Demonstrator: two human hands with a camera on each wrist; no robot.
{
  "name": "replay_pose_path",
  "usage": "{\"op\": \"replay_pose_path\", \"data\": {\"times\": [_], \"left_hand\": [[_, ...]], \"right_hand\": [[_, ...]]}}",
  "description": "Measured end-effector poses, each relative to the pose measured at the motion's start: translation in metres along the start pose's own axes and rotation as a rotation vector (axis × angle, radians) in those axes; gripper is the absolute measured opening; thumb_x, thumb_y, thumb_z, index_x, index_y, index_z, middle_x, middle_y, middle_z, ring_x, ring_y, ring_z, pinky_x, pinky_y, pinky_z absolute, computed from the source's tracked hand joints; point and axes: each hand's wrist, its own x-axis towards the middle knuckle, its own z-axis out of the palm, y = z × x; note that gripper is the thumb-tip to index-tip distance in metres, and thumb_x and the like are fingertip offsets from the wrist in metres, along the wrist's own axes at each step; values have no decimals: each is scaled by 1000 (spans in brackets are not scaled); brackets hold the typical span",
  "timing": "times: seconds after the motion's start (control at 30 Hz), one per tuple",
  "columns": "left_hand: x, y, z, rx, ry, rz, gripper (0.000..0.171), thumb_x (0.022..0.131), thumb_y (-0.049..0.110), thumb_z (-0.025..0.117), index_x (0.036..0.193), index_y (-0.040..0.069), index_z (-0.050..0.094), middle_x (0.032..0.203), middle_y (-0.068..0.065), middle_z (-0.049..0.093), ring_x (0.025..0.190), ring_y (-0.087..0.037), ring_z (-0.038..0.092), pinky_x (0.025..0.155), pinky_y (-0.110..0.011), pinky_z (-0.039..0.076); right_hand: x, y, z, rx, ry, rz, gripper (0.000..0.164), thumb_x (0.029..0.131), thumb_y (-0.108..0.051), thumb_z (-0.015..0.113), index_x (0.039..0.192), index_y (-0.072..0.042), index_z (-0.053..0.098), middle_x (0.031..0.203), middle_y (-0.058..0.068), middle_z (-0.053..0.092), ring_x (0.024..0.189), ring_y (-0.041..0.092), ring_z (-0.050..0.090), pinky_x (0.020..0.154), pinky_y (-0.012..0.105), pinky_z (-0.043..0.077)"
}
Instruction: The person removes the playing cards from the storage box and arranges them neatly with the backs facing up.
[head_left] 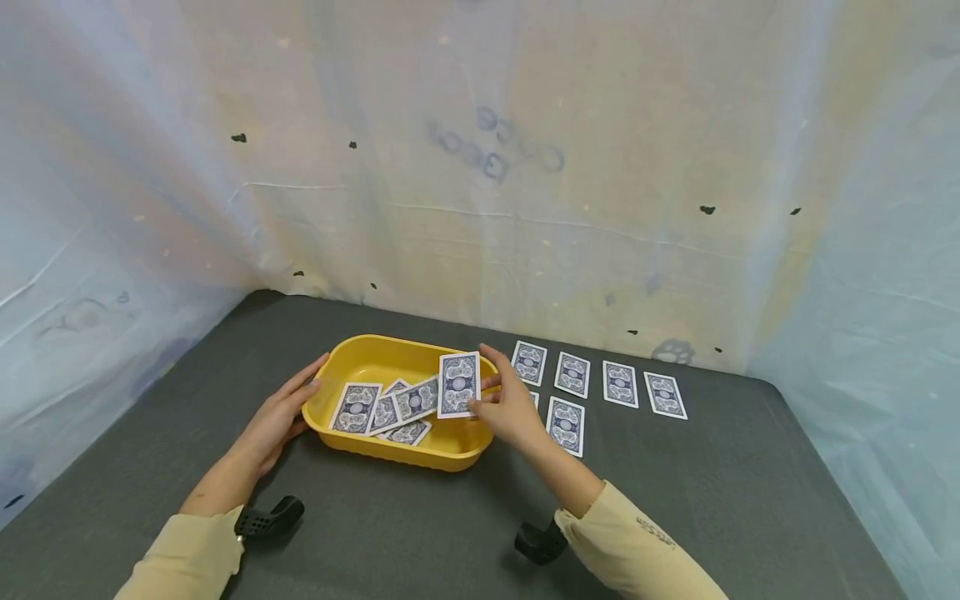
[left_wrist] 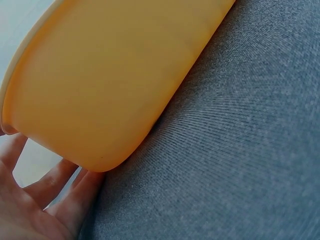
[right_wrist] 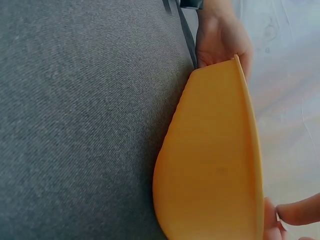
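Observation:
A yellow plastic basin (head_left: 420, 457) stands on the dark table with several blue-and-white patterned playing cards (head_left: 356, 407) lying loosely inside, some overlapping. At the basin's left end my left hand (head_left: 272, 421) rests against the rim and outer wall, its fingers fairly straight. In the left wrist view, the fingers (left_wrist: 47, 187) touch the basin's outside. Over the basin's right part, my right hand (head_left: 513, 407) pinches a playing card (head_left: 459, 385), patterned back showing, between thumb and fingers. The right wrist view shows the right fingertips (right_wrist: 300, 210) beside the rim; the card is out of sight there.
Right of the basin, a back row of separate cards (head_left: 620, 384) lies on the table (head_left: 675, 492), patterned sides up. Nearer lies another card (head_left: 566, 426), with one more partly hidden by the right hand. Pale plastic sheeting (head_left: 480, 208) hangs behind the table.

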Motion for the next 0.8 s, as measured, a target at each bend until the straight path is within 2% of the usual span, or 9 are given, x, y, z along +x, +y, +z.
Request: {"op": "replay_pose_path", "data": {"times": [0.37,0.57,0.7,0.8], "left_hand": [[1,1,0,1,1,-8,62,101,52,35,154,34,10,162,-8,6,141,-31,24,91,-26,42],[0,3,1,-2,-1,-8,61,102,51,34,155,33,10,162,-8,5,142,-33,22,99,-38,38],[0,2,1,5,0,-2,61,101,51,34,155,33,10,162,-8,5,141,-33,22,97,-36,39],[1,1,1,9,5,-1,61,102,51,34,155,33,10,162,-8,5,141,-33,22,97,-36,39]], "right_hand": [[-4,5,-10,154,26,59,75,79,11,67,145,-12,40,96,16,51,64,11,58,71,45,56],[-6,8,-14,140,53,52,74,78,10,67,144,-11,40,96,17,53,63,10,57,69,40,57],[-8,10,-18,155,67,45,75,78,11,66,145,-9,39,96,17,52,64,10,56,66,33,56],[-9,12,-21,186,73,52,75,78,12,65,145,-9,39,96,16,52,64,11,57,67,35,56]]}}
